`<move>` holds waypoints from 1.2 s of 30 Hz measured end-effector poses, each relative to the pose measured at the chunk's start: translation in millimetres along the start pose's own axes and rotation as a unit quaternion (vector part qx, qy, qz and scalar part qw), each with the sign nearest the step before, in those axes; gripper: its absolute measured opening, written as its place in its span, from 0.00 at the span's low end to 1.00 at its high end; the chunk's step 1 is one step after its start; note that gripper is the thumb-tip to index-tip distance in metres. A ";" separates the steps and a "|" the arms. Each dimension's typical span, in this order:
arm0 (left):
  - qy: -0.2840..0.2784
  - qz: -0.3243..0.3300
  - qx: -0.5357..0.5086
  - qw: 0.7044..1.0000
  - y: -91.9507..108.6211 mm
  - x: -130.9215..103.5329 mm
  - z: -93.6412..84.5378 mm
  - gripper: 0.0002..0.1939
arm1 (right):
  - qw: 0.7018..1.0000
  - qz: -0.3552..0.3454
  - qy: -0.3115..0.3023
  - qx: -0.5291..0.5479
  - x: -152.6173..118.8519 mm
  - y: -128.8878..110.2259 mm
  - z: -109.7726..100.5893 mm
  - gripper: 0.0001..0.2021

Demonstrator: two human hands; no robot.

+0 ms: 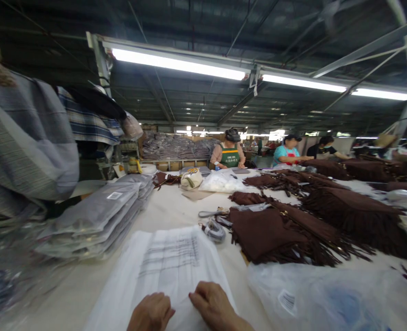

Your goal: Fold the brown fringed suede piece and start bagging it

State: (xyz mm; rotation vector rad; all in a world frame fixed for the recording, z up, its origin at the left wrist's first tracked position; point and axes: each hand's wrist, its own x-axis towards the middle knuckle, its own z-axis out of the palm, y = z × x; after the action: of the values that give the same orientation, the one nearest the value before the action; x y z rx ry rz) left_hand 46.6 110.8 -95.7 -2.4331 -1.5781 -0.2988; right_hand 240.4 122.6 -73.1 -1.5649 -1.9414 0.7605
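Both my hands rest at the near edge of a flat clear plastic bag (169,271) with grey printed text, lying on the cream table (169,207). My left hand (151,312) presses down on the bag's near end with curled fingers. My right hand (215,308) lies beside it, fingers pinching the bag's edge. A stack of bagged grey garments (100,216) sits to the left of the bag. Brown fringed suede garments (279,234) lie to the right.
More clear bags (327,299) lie at the near right. A tape roll (214,230) and scissors (210,213) sit past the bag. Grey plaid clothes (24,138) hang at left. Three other people (229,151) work at the table's far end.
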 end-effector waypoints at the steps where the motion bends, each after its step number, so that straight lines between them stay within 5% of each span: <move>1: -0.026 -0.016 0.008 1.000 5.1 0.0 -10.3 0.10 | 1.000 -0.015 -0.005 -0.008 -1.4 0.7 -1.9 0.08; 5: -0.111 -0.070 0.018 0.991 7.6 1.3 -38.3 0.05 | 0.997 -0.068 -0.011 -0.027 -4.6 10.1 -6.9 0.12; 9: -0.135 -0.103 0.023 0.985 -21.0 -20.0 -42.3 0.08 | 0.992 -0.125 -0.003 -0.033 -15.4 26.5 -11.4 0.14; 14: -0.086 -0.195 0.010 0.977 -57.9 -63.3 -50.6 0.16 | 0.981 -0.171 0.065 -0.061 -33.9 59.1 -17.3 0.18; 19: 0.005 -0.323 -0.108 0.940 -60.4 -90.0 -57.9 0.14 | 0.955 -0.132 0.208 -0.166 -50.9 80.8 -16.4 0.15; 21: 0.033 -0.386 -0.198 0.900 -54.6 -94.3 -57.1 0.10 | 0.968 -0.051 0.224 -0.098 -59.2 79.4 -16.8 0.15; 24: 0.065 -0.478 -0.360 0.799 -46.7 -96.5 -54.5 0.11 | 0.965 0.105 0.199 0.134 -69.0 72.4 -19.3 0.16; 30: 0.136 -0.526 -0.589 0.598 -38.1 -97.0 -47.1 0.12 | 0.776 0.273 0.151 0.548 -75.7 67.0 -19.9 0.20; 33: 0.170 -0.521 -0.631 0.550 -33.0 -99.0 -40.8 0.10 | 0.740 0.283 0.127 0.597 -79.4 69.8 -17.9 0.22; 36: 0.185 -0.500 -0.663 0.525 -28.0 -102.6 -35.1 0.11 | 0.760 0.273 0.113 0.579 -85.0 71.3 -16.3 0.21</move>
State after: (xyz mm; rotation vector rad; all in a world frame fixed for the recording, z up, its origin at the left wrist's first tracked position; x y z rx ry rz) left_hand -21.8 22.3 -89.8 -1.0059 -2.7524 -2.8056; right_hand 316.8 53.1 -116.8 -1.2225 -0.4634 1.5132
